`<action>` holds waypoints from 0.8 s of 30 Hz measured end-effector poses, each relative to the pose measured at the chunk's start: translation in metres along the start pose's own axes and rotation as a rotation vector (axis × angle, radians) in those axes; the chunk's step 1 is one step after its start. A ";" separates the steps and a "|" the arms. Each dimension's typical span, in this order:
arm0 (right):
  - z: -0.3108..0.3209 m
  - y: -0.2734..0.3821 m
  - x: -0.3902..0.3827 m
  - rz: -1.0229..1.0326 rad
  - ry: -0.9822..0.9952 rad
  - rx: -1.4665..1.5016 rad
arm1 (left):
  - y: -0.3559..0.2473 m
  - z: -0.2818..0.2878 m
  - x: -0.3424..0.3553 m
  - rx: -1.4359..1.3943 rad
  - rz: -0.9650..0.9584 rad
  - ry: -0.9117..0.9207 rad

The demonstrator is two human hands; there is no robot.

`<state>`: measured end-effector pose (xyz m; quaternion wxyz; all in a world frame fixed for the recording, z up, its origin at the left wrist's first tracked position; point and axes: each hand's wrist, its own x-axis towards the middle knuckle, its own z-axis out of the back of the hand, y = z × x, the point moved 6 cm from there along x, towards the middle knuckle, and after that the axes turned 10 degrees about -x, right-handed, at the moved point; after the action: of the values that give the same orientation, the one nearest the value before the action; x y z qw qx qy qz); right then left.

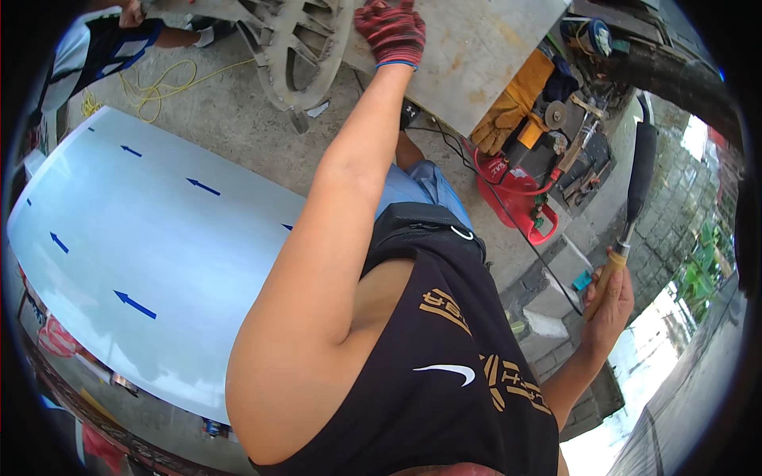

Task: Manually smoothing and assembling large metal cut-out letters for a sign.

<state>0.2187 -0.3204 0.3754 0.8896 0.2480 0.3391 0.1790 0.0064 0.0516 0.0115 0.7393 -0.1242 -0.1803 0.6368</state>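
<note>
My left hand [390, 33], in a red-and-black knit glove, is at the top edge on or just above a grey metal sheet [468, 55]. Its fingers are partly cut off there, and I cannot make out anything in them. Left of it lies a flat grey metal part with cut-out slots [305, 51]. Out to the right, my bare right hand [609, 297] is closed around the wooden handle of a long tool [640, 170]. The tool has a metal neck and a black upper section and points upward. Its kind is not clear.
A pale sheet with blue arrows [159, 238] fills the left side. A yellow cord [163, 87] lies on the concrete. Right of my legs are a red plastic object [516, 194], tan work gloves [504, 119] and a grinding disc [556, 115]. Another person's hand [132, 14] shows upper left.
</note>
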 end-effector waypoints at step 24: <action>-0.012 0.116 -0.141 0.235 -0.413 -0.162 | 0.012 -0.010 0.002 -0.233 0.067 0.009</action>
<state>0.0931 -0.2912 0.5054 0.9301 0.2449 0.1035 0.2534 0.0005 0.0561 -0.0026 0.6991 -0.2180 -0.2455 0.6352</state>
